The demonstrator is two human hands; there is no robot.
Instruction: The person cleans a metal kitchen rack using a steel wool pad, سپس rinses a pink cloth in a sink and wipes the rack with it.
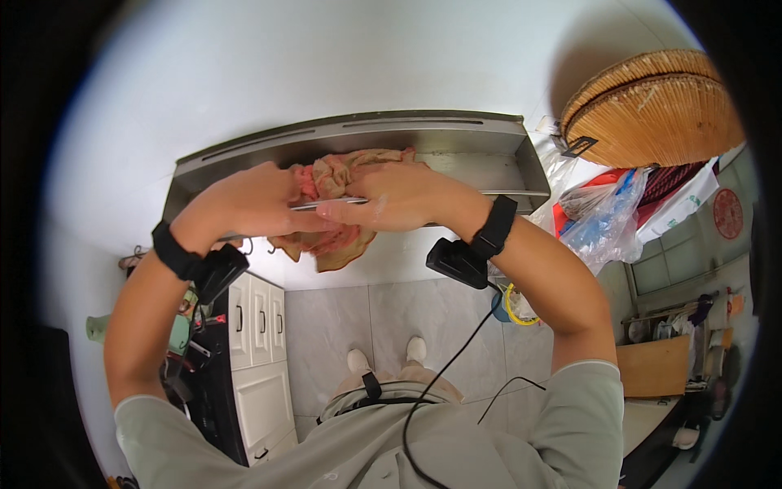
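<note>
A pink and tan cloth [342, 174] hangs over the front rail of a metal wall shelf [464, 165], partly inside it and partly below the rail. On the cloth's left side lies my left hand [263, 198], its fingers reaching towards the middle. My right hand [391, 195] rests on the cloth from the right, with its thumb along the rail near the left fingers. Both hands touch the cloth at the rail; the undersides of the fingers are hidden, so a grip does not show.
Round woven trays [654, 116] hang on the wall at the right, above plastic bags [611, 214]. White cabinets [259, 367] stand at the lower left beside a black counter. A bucket with a yellow rim [522, 308] is on the tiled floor. A black cable crosses my front.
</note>
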